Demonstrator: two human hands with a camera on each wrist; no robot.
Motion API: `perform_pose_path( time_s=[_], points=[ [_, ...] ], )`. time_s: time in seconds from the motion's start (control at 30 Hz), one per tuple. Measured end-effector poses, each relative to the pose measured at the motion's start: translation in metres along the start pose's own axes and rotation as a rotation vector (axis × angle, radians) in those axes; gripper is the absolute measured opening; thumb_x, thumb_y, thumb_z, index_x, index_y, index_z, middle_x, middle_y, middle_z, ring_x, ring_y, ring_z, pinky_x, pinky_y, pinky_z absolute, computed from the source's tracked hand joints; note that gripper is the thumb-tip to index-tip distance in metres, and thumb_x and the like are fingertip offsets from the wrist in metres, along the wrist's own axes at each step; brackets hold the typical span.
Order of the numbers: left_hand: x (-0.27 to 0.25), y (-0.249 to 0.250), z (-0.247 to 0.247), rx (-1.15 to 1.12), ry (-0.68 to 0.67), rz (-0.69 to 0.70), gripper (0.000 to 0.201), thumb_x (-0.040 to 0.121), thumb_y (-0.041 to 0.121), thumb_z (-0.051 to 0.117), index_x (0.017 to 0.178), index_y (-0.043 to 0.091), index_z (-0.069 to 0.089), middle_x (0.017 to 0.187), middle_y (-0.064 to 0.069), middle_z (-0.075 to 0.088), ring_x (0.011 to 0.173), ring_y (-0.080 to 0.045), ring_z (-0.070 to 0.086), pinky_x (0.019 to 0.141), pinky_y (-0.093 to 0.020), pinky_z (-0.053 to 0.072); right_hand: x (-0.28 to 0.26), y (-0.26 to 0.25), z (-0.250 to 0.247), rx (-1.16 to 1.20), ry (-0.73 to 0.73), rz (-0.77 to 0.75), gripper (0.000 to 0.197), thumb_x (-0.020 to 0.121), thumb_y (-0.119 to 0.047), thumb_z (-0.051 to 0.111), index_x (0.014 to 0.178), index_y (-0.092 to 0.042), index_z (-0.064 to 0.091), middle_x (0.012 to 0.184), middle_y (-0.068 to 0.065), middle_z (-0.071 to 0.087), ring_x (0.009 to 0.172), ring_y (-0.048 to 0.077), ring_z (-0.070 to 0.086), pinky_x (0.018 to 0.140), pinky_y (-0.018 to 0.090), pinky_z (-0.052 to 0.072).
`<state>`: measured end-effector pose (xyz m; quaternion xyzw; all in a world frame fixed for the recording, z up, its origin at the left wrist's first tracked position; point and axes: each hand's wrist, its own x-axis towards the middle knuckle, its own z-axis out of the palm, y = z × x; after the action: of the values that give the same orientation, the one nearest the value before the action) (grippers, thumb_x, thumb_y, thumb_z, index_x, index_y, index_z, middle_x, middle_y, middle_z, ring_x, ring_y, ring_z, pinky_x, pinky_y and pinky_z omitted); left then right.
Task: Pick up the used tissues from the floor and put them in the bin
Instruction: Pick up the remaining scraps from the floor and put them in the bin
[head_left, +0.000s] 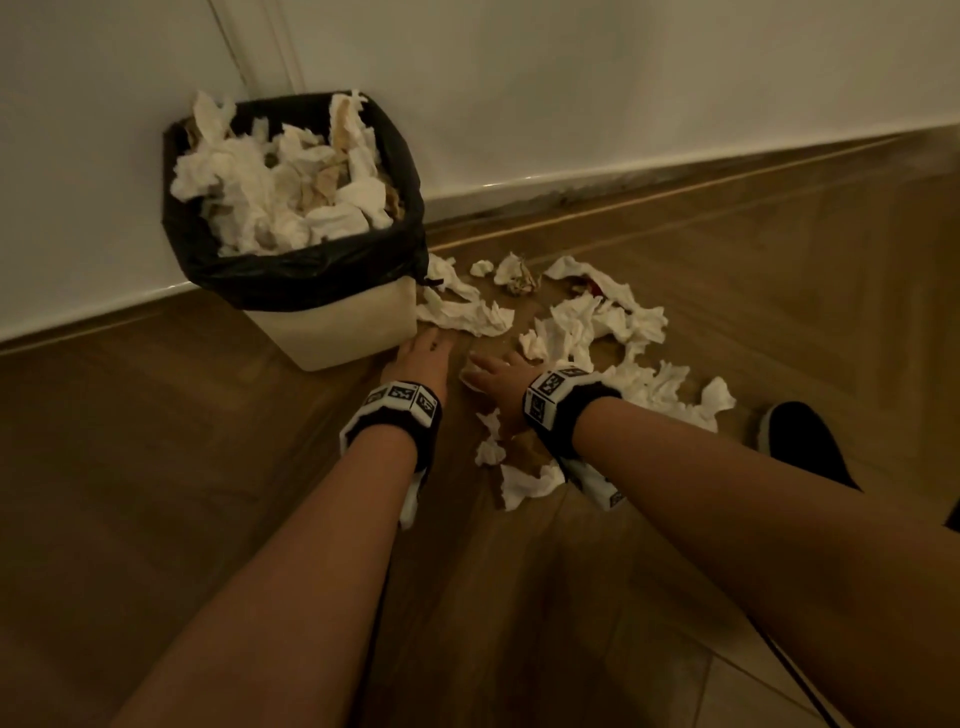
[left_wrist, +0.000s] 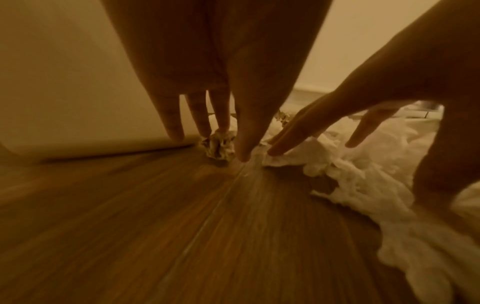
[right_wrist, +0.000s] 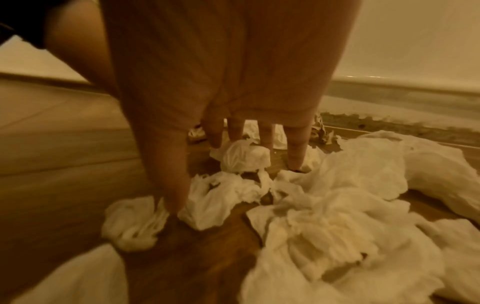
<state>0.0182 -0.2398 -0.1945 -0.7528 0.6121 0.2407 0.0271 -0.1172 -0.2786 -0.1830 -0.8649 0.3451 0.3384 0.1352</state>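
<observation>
Tissues (head_left: 592, 332) lie crumpled and scattered over the wooden floor (head_left: 208, 467) to the right of the bin (head_left: 332, 332), spreading from just beside its base out toward a dark shoe (head_left: 800, 441) at the right edge of the head view. A bin of pale plastic stands in the corner against the white wall (head_left: 623, 104), lined with a black bag (head_left: 291, 275) folded over its rim and heaped above the rim with more white and brownish tissues.

Both hands reach down to the floor between the bin and the litter. The left hand (head_left: 421, 358) is released, its fingers (left_wrist: 221, 115) straight and pointing down beside the bin's lower corner; the fingertips come down at a small, tightly balled, stained tissue (left_wrist: 219, 147), but no grip on it shows. The right hand (head_left: 498, 376) is spread with fingers (right_wrist: 296, 148) loosely extended over a small white wad (right_wrist: 244, 157); the thumb (right_wrist: 168, 181) presses down among the nearer crumpled pieces. It rests on the tissues without closing on any of them. Each wrist carries a black band with white marker tiles (head_left: 400, 402).
</observation>
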Motion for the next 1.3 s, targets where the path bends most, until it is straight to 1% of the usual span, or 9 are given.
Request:
perform_pose_path(
  time_s=[0.13,0.3,0.47,0.6,0.7,0.83,1.0,1.1,1.3],
  points=[
    [-0.002,-0.003,0.008,0.017,0.049,-0.03,0.049,0.092,0.004,0.045,0.14,0.013,0.037,0.151,-0.002,0.017,0.135,-0.027,0.024,0.109,-0.039,0.033,0.0,0.003,0.011,-0.013,0.05,-0.004,0.091,0.081,-0.021,0.07,0.15,-0.026,0.011,0.157,0.002,0.009,0.133,0.036,0.026,0.093,0.046,0.042],
    [-0.001,-0.008,0.015,-0.281,0.091,-0.178,0.046,0.091,0.022,0.044,0.135,0.029,0.034,0.136,-0.01,0.044,0.119,-0.033,0.048,0.102,-0.045,0.041,-0.002,-0.002,0.028,0.026,0.19,0.019,0.073,0.084,-0.026,0.065,0.145,-0.025,0.027,0.145,0.003,0.029,0.121,0.03,0.04,0.077,0.036,0.042],
    [-0.006,-0.019,0.022,-0.105,0.089,-0.046,0.039,0.088,0.005,0.052,0.125,0.018,0.052,0.144,-0.004,0.032,0.129,-0.025,0.034,0.104,-0.037,0.036,-0.007,-0.008,0.026,0.13,0.211,0.029,0.033,0.095,-0.02,0.049,0.127,-0.014,0.052,0.134,0.007,0.044,0.114,0.028,0.05,0.086,0.042,0.05],
    [-0.01,-0.026,0.026,-0.154,0.178,-0.06,0.026,0.087,0.009,0.056,0.112,0.018,0.057,0.132,-0.005,0.04,0.119,-0.025,0.038,0.091,-0.032,0.039,-0.01,-0.004,0.017,0.294,0.176,0.126,0.027,0.096,-0.014,0.047,0.118,-0.006,0.059,0.119,0.012,0.06,0.109,0.025,0.058,0.085,0.028,0.045],
    [-0.014,-0.032,0.027,-0.13,0.207,-0.011,0.027,0.086,0.011,0.057,0.112,0.018,0.056,0.129,-0.008,0.039,0.117,-0.028,0.038,0.091,-0.036,0.041,-0.016,0.002,0.014,0.579,0.262,0.231,0.029,0.095,-0.007,0.044,0.118,-0.005,0.062,0.114,0.013,0.063,0.103,0.026,0.06,0.086,0.029,0.048],
    [-0.021,-0.039,0.027,-0.277,0.186,-0.002,0.039,0.082,0.009,0.063,0.117,0.022,0.052,0.13,-0.007,0.033,0.104,-0.027,0.051,0.091,-0.034,0.046,-0.026,0.009,0.016,1.158,0.423,0.311,0.031,0.096,-0.004,0.033,0.109,-0.012,0.06,0.102,0.009,0.061,0.069,0.017,0.056,0.059,0.026,0.047],
    [-0.037,-0.045,0.026,-0.414,0.243,-0.04,0.042,0.08,0.008,0.065,0.118,0.019,0.052,0.128,-0.008,0.031,0.098,-0.026,0.053,0.086,-0.029,0.046,-0.035,0.016,0.011,1.664,0.455,0.48,0.021,0.093,-0.021,0.05,0.104,-0.009,0.063,0.093,0.005,0.061,0.087,0.023,0.051,0.071,0.033,0.047],
    [-0.047,-0.042,0.02,-0.476,0.245,-0.03,0.029,0.087,0.005,0.054,0.115,0.013,0.05,0.122,-0.012,0.048,0.101,-0.028,0.055,0.084,-0.033,0.044,-0.039,0.015,0.01,1.697,0.447,0.549,0.021,0.088,-0.038,0.06,0.079,-0.019,0.055,0.075,0.001,0.052,0.068,0.017,0.051,0.054,0.028,0.044],
    [-0.063,-0.037,-0.018,-0.524,0.312,0.062,0.022,0.097,0.018,0.046,0.116,0.012,0.055,0.117,-0.009,0.058,0.107,-0.023,0.055,0.088,-0.031,0.042,-0.05,-0.001,-0.012,1.731,0.485,0.497,0.019,0.096,-0.024,0.051,0.081,-0.017,0.06,0.079,0.004,0.056,0.047,0.015,0.057,0.041,0.021,0.047]
  ],
)
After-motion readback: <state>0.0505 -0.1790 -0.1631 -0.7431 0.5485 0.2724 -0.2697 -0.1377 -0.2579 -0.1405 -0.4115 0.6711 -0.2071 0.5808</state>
